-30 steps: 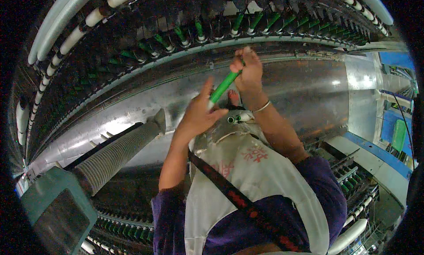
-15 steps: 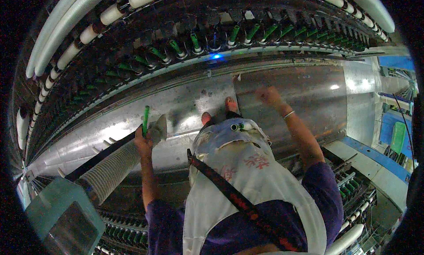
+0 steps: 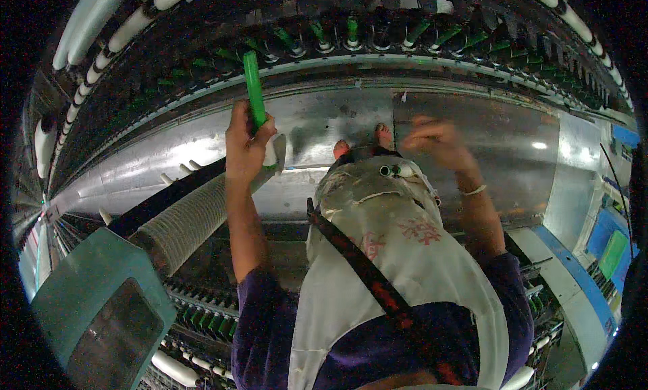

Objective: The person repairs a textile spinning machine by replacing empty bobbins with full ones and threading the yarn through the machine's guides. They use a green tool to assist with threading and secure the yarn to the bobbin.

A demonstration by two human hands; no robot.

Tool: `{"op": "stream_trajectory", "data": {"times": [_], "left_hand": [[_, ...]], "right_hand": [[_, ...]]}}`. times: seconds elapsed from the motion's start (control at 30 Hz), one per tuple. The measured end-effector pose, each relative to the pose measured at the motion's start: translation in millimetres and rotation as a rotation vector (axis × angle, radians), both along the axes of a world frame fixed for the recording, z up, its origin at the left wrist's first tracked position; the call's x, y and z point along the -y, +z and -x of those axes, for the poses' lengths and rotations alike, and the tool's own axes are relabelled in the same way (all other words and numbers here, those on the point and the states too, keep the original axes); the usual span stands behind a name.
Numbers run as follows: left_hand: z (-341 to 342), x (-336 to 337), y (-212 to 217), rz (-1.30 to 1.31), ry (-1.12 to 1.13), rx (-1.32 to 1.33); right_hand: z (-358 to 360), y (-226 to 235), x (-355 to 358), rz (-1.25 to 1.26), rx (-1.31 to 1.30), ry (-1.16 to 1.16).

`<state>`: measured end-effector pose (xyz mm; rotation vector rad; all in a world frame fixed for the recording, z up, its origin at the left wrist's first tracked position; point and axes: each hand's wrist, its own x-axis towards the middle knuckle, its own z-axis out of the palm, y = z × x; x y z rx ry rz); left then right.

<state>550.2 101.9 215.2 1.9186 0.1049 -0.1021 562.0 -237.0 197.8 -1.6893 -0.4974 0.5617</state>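
Observation:
My left hand (image 3: 244, 147) is closed around a green spinning bobbin (image 3: 254, 86), raised in front of the machine's spindle row. The bobbin's bare green upper end points away from me; a white part shows below my fingers. My right hand (image 3: 439, 144) hangs in front of the apron, to the right of my feet, its fingers smeared by motion. Whether it holds anything cannot be made out. Tube ends (image 3: 395, 171) stick out at the front of my white apron (image 3: 378, 255).
Along the far side runs a curved row of green bobbins (image 3: 352, 31) on spindles behind a metal rail (image 3: 358, 61). At my left stand a grey-green machine housing (image 3: 98, 295) and a ribbed hose (image 3: 185, 228). Another machine frame (image 3: 560, 262) is at the right. Metal plates (image 3: 486, 147) cover the floor.
My left hand has risen toward the spindle row with the bobbin. The view has shifted, moving my body rightward in the picture. The blue glow on the rail no longer shows.

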Motion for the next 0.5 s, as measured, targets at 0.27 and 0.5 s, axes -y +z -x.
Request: {"op": "stream_trajectory", "data": {"times": [0.27, 0.5], "left_hand": [[2.4, 100.8, -75.1, 0.232, -0.376, -0.238], [29.8, 56.3, -92.6, -0.464, -0.536, 0.043]], "right_hand": [[-39.2, -28.4, -4.9, -1.119, -0.340, -0.565], [-54.6, -49.6, 56.0, -0.872, -0.255, -0.928]]}}
